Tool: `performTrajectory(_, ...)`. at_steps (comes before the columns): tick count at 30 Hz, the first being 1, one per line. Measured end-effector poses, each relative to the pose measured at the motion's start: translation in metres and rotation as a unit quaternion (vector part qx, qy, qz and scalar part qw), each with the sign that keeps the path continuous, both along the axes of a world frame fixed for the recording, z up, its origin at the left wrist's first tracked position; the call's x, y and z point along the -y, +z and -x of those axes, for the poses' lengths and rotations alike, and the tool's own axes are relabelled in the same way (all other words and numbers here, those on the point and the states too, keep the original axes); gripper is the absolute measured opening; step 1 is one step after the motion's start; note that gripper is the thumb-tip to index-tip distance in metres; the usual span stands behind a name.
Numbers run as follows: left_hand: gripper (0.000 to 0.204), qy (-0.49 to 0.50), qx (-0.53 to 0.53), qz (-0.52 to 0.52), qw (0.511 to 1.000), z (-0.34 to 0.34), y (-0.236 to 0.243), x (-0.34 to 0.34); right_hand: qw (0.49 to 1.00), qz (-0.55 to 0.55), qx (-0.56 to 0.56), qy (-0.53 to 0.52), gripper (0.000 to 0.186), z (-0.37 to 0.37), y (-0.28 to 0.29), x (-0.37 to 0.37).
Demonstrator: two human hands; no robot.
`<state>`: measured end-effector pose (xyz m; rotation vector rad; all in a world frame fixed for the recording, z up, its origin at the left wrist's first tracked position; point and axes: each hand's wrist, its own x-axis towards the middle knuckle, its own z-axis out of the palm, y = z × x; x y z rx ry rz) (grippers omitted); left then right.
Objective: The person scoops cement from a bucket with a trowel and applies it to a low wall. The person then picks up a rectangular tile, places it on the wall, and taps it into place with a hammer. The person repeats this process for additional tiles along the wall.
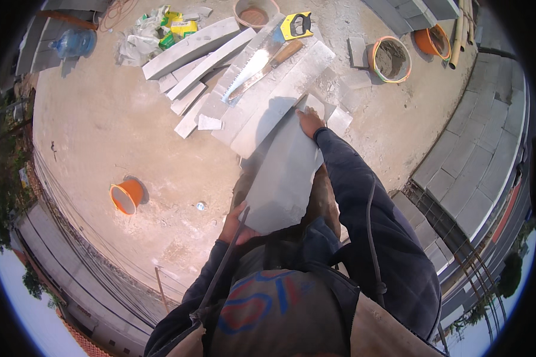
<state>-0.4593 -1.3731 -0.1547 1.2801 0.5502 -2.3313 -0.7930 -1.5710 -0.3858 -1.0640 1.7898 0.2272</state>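
One gray block (283,178), held aslant in front of the torso, near end by the lap, far end close to slabs; can't tell if it touches them. Two hands on it. Right hand (310,122): fingers bent over the far end, part-spread, gripping. Left hand (235,225): thumb up the near left side, other fingers partly hidden under the corner, gripping.

Just beyond the block: wide slabs (298,78) with two saws on top, one yellow-handled saw (254,67), one wooden-handled saw (286,53). Beyond-left of the block: at least four long gray pieces (210,64), then plastic bags (181,27), uncounted, and one blue jug (74,43). Far beyond the block: one tub (257,15). Beyond-right: two buckets, one mortar bucket (390,59), one orange bucket (432,43).

Left of the block: widest stretch of floor (89,131), most room to move, one tipped bucket (127,196) on it. Well right of the block: floor edge, lined by a row of gray blocks (476,140).
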Motion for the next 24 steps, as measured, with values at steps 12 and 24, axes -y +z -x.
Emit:
performTrajectory(12,0.065,0.059,-0.015,-0.083,0.995,-0.102,-0.095,-0.048,0.98,0.176,-0.093,0.0,0.088,-0.039,-0.058,-0.008)
performTrajectory(24,0.063,-0.23,-0.108,-0.032,0.967,-0.094,-0.077,-0.013,0.968,-0.089,-0.12,-0.202,0.102,-0.095,0.081,-0.058)
